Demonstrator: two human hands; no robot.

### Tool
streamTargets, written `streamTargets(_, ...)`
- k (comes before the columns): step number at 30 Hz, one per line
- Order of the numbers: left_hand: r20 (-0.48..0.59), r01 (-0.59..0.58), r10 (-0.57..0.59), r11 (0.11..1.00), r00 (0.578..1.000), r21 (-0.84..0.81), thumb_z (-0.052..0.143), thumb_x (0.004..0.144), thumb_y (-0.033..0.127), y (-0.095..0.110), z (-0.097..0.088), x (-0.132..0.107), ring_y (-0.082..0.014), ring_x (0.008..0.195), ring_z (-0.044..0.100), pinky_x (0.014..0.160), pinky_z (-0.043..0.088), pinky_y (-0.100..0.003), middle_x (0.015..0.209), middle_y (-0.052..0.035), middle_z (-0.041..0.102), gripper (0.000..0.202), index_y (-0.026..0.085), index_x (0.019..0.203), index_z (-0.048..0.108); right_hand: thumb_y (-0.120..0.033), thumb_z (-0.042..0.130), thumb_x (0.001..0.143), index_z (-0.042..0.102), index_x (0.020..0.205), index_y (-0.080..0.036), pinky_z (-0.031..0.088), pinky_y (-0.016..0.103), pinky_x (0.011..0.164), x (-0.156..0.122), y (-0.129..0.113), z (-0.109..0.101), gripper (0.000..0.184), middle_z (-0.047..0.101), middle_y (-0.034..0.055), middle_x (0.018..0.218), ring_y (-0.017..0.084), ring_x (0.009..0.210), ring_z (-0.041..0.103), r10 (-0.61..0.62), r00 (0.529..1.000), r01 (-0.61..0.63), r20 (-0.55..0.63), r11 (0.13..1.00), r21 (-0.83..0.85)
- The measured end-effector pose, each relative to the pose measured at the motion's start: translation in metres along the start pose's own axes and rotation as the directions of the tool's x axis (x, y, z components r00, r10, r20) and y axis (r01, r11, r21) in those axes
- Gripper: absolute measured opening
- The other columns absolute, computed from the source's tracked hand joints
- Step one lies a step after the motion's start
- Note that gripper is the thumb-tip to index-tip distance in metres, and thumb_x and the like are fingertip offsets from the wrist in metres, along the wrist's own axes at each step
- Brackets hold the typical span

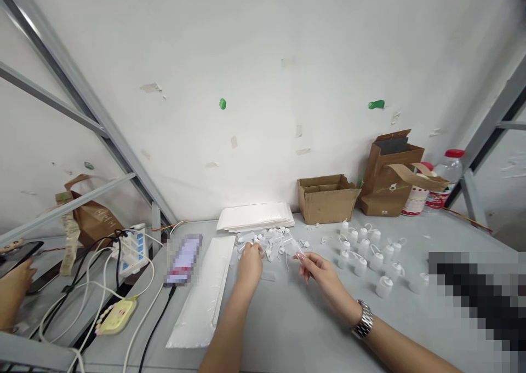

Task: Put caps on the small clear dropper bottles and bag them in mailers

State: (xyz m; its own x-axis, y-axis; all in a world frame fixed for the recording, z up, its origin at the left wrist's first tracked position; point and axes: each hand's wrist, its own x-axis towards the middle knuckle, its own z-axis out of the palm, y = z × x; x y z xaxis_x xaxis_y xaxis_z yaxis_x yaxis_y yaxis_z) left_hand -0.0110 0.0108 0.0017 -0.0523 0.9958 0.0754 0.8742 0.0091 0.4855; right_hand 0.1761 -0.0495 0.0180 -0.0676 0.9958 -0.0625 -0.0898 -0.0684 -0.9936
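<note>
- Currently my left hand [250,264] sits at the near edge of a pile [272,242] of small white parts on the tabletop [296,323], fingers curled narrow onto them; I cannot tell whether it grips one.
- My right hand [318,271], watch [363,319] on its wrist, pinches a small clear tube [296,248] in its fingertips, just right of the pile.
- White capped bottles [370,255] stand clustered further right, apart from both hands.
- I see a flat white bag [207,293] left of the left hand and a box [326,199] by the wall.

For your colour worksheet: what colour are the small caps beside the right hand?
White caps; head view.
</note>
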Motion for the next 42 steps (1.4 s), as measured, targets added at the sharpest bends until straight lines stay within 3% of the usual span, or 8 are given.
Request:
streamTargets(7,-0.089,0.054,-0.061,0.996,0.994,-0.076,0.050,0.080,0.023,-0.004,-0.020,0.008,-0.0166,0.080,0.058,0.071,0.040,-0.025,0.091,-0.0055,0.062,0.018,0.020,0.094,0.061,-0.057,0.055,0.072,0.060,0.076,-0.018,0.039,0.026,0.058,0.000,-0.001,0.000,0.040,0.054,-0.0025,0.058,0.012,0.051,0.046,0.007,1.000,-0.007,-0.002,1.000,0.005)
streamTargets(11,-0.137,0.049,-0.063,0.994,0.989,-0.101,0.052,0.078,0.022,-0.004,-0.026,0.008,-0.0169,0.075,0.058,0.069,0.040,-0.027,0.085,-0.0049,0.062,0.013,0.019,0.085,0.062,-0.059,0.054,0.072,0.059,0.070,-0.018,0.039,0.027,0.058,0.000,-0.001,0.000,0.041,0.056,-0.0015,0.059,0.012,0.051,0.046,-0.001,1.000,0.001,-0.004,1.000,-0.008)
streamTargets(15,-0.054,-0.079,0.074,0.993,0.996,-0.083,0.055,0.075,0.022,0.003,-0.019,0.003,-0.0162,0.077,0.058,0.069,0.040,-0.026,0.083,-0.0035,0.061,0.009,0.019,0.077,0.063,-0.058,0.055,0.071,0.059,0.071,-0.018,0.038,0.026,0.057,0.000,-0.002,0.001,0.040,0.054,-0.0024,0.057,0.012,0.050,0.046,0.009,1.000,-0.009,-0.004,1.000,0.000)
streamTargets(19,0.031,-0.095,0.096,0.995,0.995,-0.013,0.056,0.074,0.020,0.007,-0.010,0.000,-0.0175,0.085,0.057,0.071,0.039,-0.026,0.092,-0.0046,0.060,0.014,0.021,0.085,0.064,-0.059,0.056,0.070,0.060,0.074,-0.018,0.038,0.027,0.057,-0.001,-0.003,0.001,0.042,0.054,-0.0025,0.056,0.012,0.050,0.046,0.014,1.000,-0.014,-0.009,1.000,0.006)
streamTargets(32,0.040,-0.097,0.095,0.994,0.995,0.056,0.056,0.075,0.016,0.009,0.005,-0.002,-0.0188,0.099,0.053,0.082,0.037,-0.026,0.099,-0.0056,0.060,0.018,0.020,0.090,0.063,-0.059,0.057,0.069,0.059,0.072,-0.018,0.038,0.026,0.057,-0.002,-0.006,0.003,0.041,0.053,-0.0034,0.055,0.011,0.050,0.045,0.026,1.000,-0.026,-0.002,0.999,0.026)
streamTargets(42,0.011,-0.106,0.106,0.994,0.994,0.031,0.052,0.077,0.017,0.009,0.000,-0.001,-0.0181,0.091,0.056,0.074,0.039,-0.025,0.091,-0.0046,0.063,0.012,0.020,0.087,0.058,-0.059,0.056,0.070,0.059,0.072,-0.018,0.038,0.026,0.056,-0.002,-0.005,0.002,0.041,0.053,-0.0027,0.056,0.012,0.050,0.045,0.014,1.000,-0.014,-0.011,1.000,0.004)
